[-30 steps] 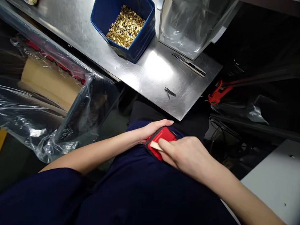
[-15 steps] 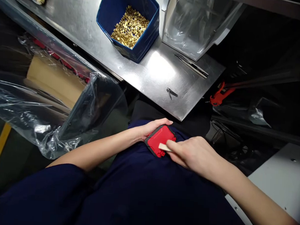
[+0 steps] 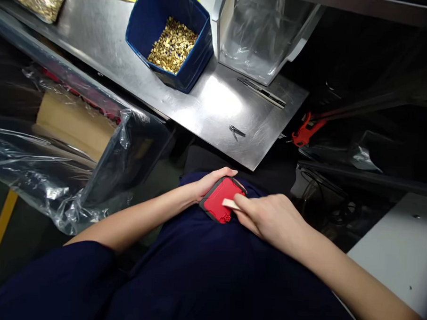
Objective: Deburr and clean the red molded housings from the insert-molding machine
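My left hand [image 3: 210, 182] is closed round the far left side of a red plastic part with a black rim [image 3: 217, 200], held over my lap. Small red moulded bumps show along its near right edge. Pinched between the thumb and fingers of my right hand [image 3: 268, 213] is a flat, pale stick [image 3: 230, 204]. Its tip lies over the red face; whether it presses on the surface I cannot tell. The fingers under the part are mostly hidden.
On the metal table [image 3: 214, 143] stand a blue bin [image 3: 200, 58] of small brass pieces and a grey tray [image 3: 264, 53] lined with clear plastic. A nail clipper [image 3: 237, 131] and a slim knife [image 3: 262, 93] lie there. A plastic-lined box [image 3: 73, 125] is at left, an orange-handled tool [image 3: 304, 133] at right.
The view has shifted a little, so the table things sit further left. The stick's tip has moved slightly across the red face, away from the bumps. Both hands keep their holds.
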`<action>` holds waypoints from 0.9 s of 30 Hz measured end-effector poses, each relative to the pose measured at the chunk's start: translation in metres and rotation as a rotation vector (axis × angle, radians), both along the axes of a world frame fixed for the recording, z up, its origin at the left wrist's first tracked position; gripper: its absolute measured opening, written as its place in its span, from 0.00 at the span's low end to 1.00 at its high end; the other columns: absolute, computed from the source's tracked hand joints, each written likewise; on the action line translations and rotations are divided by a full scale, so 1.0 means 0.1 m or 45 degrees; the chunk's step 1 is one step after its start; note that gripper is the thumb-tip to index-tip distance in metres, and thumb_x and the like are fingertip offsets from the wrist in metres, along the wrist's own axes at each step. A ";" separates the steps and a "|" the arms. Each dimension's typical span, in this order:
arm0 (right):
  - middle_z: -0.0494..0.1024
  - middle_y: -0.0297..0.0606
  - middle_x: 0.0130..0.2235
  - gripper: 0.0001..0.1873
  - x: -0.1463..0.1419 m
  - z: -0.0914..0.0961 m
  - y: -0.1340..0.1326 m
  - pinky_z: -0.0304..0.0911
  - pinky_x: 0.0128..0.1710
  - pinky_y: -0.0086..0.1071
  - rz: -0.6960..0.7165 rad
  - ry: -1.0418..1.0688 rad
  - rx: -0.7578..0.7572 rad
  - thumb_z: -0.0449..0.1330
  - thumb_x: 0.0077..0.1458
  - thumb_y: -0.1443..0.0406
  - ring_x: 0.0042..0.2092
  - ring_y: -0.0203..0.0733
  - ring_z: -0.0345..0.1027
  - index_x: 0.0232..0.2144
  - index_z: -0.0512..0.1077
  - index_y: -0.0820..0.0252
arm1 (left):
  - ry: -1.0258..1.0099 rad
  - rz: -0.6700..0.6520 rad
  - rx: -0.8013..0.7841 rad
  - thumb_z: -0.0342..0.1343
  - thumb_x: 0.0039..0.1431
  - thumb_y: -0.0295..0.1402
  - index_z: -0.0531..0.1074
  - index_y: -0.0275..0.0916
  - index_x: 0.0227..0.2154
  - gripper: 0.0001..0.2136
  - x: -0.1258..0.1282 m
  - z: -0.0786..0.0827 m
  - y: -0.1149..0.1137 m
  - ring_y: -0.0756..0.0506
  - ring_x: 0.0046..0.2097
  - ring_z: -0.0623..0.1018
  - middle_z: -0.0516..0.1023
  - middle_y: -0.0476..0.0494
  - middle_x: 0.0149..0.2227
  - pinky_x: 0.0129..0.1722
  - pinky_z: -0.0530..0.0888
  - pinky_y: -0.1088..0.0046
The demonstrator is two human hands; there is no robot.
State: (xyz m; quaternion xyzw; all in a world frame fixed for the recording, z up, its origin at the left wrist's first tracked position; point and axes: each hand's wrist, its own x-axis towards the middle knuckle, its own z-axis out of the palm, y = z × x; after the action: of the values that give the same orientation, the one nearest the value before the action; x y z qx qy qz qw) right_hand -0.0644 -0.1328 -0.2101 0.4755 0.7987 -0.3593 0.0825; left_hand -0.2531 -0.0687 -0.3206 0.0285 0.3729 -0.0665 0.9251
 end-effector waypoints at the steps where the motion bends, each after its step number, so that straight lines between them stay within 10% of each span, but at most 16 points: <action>1: 0.80 0.29 0.26 0.11 -0.02 0.01 -0.06 0.35 0.25 0.34 -0.071 -0.020 -0.009 0.50 0.73 0.58 0.23 0.35 0.70 0.40 0.69 0.54 | 0.019 0.046 0.041 0.59 0.56 0.55 0.82 0.30 0.37 0.27 -0.02 0.02 -0.02 0.43 0.31 0.79 0.84 0.33 0.33 0.32 0.74 0.69; 15: 0.83 0.31 0.27 0.12 -0.34 0.16 0.02 0.31 0.23 0.37 -0.236 -0.217 -0.158 0.48 0.72 0.58 0.25 0.45 0.77 0.44 0.72 0.50 | 0.118 0.159 0.204 0.57 0.57 0.53 0.82 0.29 0.38 0.27 -0.08 0.08 -0.12 0.40 0.37 0.83 0.86 0.30 0.38 0.41 0.78 0.67; 22: 0.77 0.26 0.25 0.14 0.46 0.10 0.13 0.47 0.27 0.30 -0.523 0.044 -0.043 0.51 0.72 0.52 0.23 0.35 0.69 0.43 0.72 0.50 | -0.279 -0.311 -0.009 0.56 0.58 0.53 0.83 0.28 0.37 0.28 0.06 0.12 0.22 0.41 0.33 0.82 0.85 0.31 0.34 0.32 0.76 0.70; 27: 0.77 0.28 0.25 0.15 0.42 0.03 0.01 0.42 0.26 0.34 -0.167 0.179 0.125 0.49 0.73 0.56 0.24 0.34 0.68 0.39 0.71 0.53 | -0.126 -0.407 0.018 0.61 0.61 0.52 0.82 0.35 0.30 0.21 0.20 0.15 0.25 0.44 0.26 0.78 0.83 0.42 0.27 0.32 0.79 0.66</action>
State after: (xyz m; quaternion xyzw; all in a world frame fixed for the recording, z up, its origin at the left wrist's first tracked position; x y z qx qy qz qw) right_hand -0.0222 -0.1317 -0.2068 0.5039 0.7863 -0.3569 -0.0208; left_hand -0.2331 -0.0440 -0.3058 0.0972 0.3182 -0.2088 0.9196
